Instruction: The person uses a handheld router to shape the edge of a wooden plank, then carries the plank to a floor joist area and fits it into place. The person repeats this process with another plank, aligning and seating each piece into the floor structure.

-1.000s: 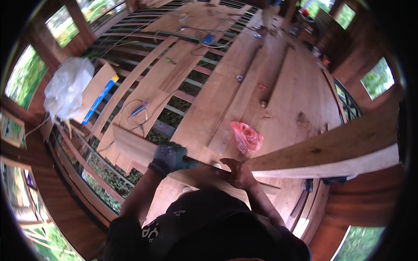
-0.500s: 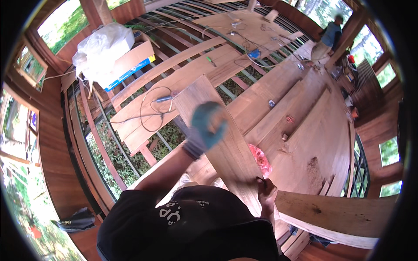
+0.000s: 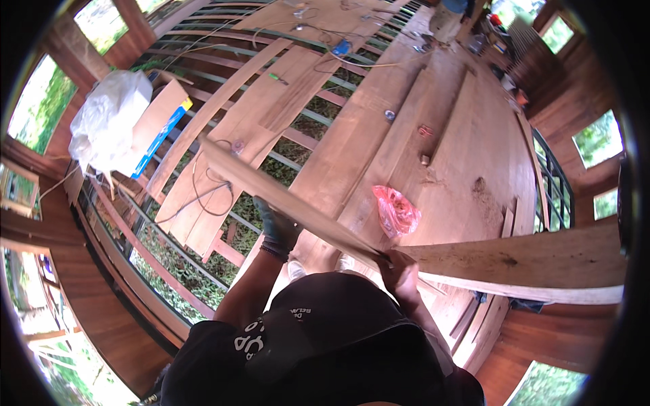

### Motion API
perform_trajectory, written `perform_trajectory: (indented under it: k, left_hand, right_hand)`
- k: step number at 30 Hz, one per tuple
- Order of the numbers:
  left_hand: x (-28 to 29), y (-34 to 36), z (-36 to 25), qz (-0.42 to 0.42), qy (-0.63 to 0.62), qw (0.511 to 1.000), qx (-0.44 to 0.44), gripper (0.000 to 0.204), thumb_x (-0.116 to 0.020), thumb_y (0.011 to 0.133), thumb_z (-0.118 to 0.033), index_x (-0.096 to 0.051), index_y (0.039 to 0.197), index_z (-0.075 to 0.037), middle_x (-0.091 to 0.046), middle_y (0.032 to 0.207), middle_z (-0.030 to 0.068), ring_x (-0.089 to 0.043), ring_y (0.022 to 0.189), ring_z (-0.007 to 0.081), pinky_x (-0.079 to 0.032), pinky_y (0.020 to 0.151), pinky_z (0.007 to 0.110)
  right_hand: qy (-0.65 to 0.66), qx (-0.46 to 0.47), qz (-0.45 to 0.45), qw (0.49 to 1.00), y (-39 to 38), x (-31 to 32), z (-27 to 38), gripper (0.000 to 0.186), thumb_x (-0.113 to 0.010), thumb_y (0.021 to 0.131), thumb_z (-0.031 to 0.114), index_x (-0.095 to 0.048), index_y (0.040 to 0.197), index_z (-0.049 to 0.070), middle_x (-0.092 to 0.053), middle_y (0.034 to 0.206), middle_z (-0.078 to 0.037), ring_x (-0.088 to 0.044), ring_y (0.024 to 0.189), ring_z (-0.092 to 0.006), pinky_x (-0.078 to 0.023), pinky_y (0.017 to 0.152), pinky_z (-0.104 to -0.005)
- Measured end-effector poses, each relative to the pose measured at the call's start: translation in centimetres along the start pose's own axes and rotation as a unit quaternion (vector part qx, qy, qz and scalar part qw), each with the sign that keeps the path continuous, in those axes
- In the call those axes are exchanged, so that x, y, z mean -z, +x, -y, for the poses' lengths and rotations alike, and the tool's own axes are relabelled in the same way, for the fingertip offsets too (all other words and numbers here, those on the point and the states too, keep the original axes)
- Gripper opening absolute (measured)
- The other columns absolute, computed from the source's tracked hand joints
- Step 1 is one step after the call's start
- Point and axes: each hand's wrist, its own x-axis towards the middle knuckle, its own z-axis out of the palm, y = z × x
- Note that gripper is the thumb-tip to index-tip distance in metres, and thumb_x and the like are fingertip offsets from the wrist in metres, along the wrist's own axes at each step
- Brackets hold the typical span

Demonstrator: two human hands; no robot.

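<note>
A long wooden plank (image 3: 291, 196) is tilted up on edge in front of me, its far end pointing to the upper left. My right hand (image 3: 401, 276), bare, is closed around the plank's near end. My left hand (image 3: 279, 224), in a dark teal work glove, holds the plank's left side about midway along. Its fingertips show beside the wood; part of the grip is hidden. A crumpled red plastic bag (image 3: 396, 211) lies on the boards just beyond the plank.
A thick timber (image 3: 521, 260) extends to the right beside my right hand. Gaps between open floor joists (image 3: 298, 139) show greenery below. Loose boards carry a cable (image 3: 230, 193) and a green-handled tool (image 3: 276, 78). A plastic-covered box (image 3: 112, 115) stands left. Another person (image 3: 447, 20) is at the far end.
The plank has turned from showing its broad face to nearly edge-on. My left hand has moved off that face to the plank's left side, and my view has shifted right.
</note>
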Motion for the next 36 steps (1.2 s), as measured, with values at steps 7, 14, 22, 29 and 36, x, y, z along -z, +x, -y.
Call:
perform_trajectory:
  k: [7, 14, 22, 29, 36]
  left_hand:
    - [5.4, 4.2, -0.2, 0.198, -0.041, 0.977, 0.069, 0.065, -0.044, 0.089, -0.079, -0.062, 0.088, -0.017, -0.053, 0.071, 0.0009, -0.05, 0.07, 0.0199, -0.043, 0.078, 0.039]
    - [2.3, 5.4, -0.5, 0.191, -0.01, 0.981, 0.044, 0.066, -0.043, 0.092, -0.076, -0.064, 0.09, -0.013, -0.057, 0.074, 0.0028, -0.054, 0.072, 0.0197, -0.045, 0.079, 0.038]
    - [-1.2, 6.1, -0.9, 0.211, 0.005, 0.977, 0.002, 0.066, -0.042, 0.095, -0.072, -0.066, 0.093, -0.01, -0.061, 0.077, 0.005, -0.058, 0.075, 0.0195, -0.048, 0.079, 0.038]
    - [-5.1, 6.7, -0.3, 0.249, 0.022, 0.968, -0.037, 0.067, -0.041, 0.098, -0.068, -0.068, 0.095, -0.007, -0.065, 0.08, 0.0069, -0.061, 0.077, 0.0193, -0.05, 0.08, 0.037]
    - [-6.8, 6.4, -1.1, 0.276, 0.108, 0.953, -0.067, 0.068, -0.04, 0.1, -0.065, -0.07, 0.097, -0.003, -0.069, 0.083, 0.0089, -0.065, 0.079, 0.0191, -0.052, 0.08, 0.036]
  right_hand:
    - [0.197, -0.028, 0.204, 0.959, 0.3, -0.4, 0.5, 0.019, -0.075, 0.091, 0.021, -0.069, 0.088, 0.003, -0.07, 0.085, -0.013, -0.071, 0.079, -0.0274, -0.055, 0.066, -0.0379]
    - [0.013, 0.031, 0.049, 0.998, 3.2, -5.6, -6.7, 0.051, -0.078, 0.089, 0.028, -0.056, 0.124, -0.003, -0.064, 0.119, -0.025, -0.066, 0.1, -0.04, -0.056, 0.079, -0.0446]
    - [0.089, -0.09, 0.077, 0.989, 5.9, -3.1, -9.0, 0.042, -0.068, 0.098, 0.039, -0.061, 0.082, 0.001, -0.05, 0.061, -0.005, -0.044, 0.058, -0.0139, -0.039, 0.053, -0.0353]
    - [-0.011, -0.054, 0.071, 0.996, 6.7, -8.9, -9.8, 0.045, -0.064, 0.099, 0.037, -0.062, 0.121, -0.002, -0.066, 0.118, -0.026, -0.061, 0.114, -0.041, -0.049, 0.097, -0.0471]
    - [0.047, 0.022, 0.105, 0.993, 4.8, -8.3, -6.8, 0.047, -0.076, 0.088, 0.02, -0.06, 0.125, -0.003, -0.066, 0.119, -0.026, -0.063, 0.113, -0.0418, -0.051, 0.097, -0.0454]
